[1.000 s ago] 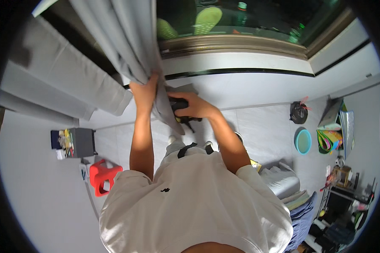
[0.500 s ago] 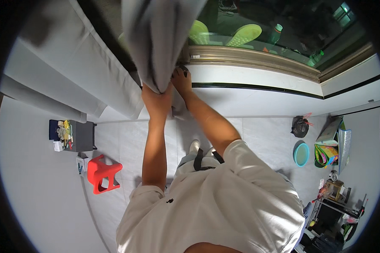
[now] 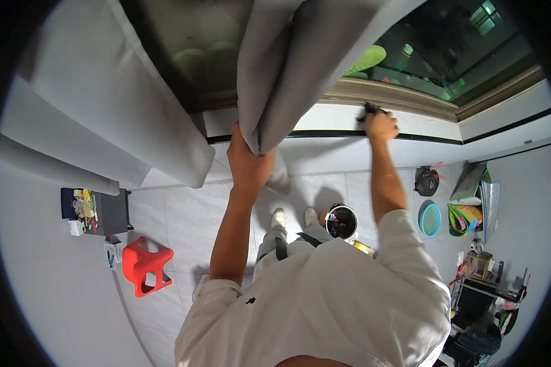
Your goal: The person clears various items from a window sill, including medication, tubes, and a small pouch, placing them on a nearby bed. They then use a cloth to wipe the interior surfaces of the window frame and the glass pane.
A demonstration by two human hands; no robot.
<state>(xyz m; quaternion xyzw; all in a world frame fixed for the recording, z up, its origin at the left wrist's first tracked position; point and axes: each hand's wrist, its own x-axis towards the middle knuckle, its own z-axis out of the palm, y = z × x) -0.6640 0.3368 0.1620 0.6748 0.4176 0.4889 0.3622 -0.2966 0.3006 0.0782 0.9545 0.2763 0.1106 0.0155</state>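
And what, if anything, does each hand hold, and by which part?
Left hand: the gray curtain, by its gathered lower folds. Right hand: dark blurred object; held part unclear.

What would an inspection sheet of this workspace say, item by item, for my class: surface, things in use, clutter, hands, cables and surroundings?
Surface: white windowsill with a black front edge.
Things in use: grey curtain, gathered; dark object, blurred, exact kind unclear.
Clutter: red stool on the floor at left; blue basin and black bag at right; white-rimmed bin beside the person's shoes.
Hands: left hand grips the curtain's gathered lower part; right hand holds the dark object at the sill.
Cables: nothing seen.
Surroundings: window beyond the sill, dark outside; grey tiled floor.
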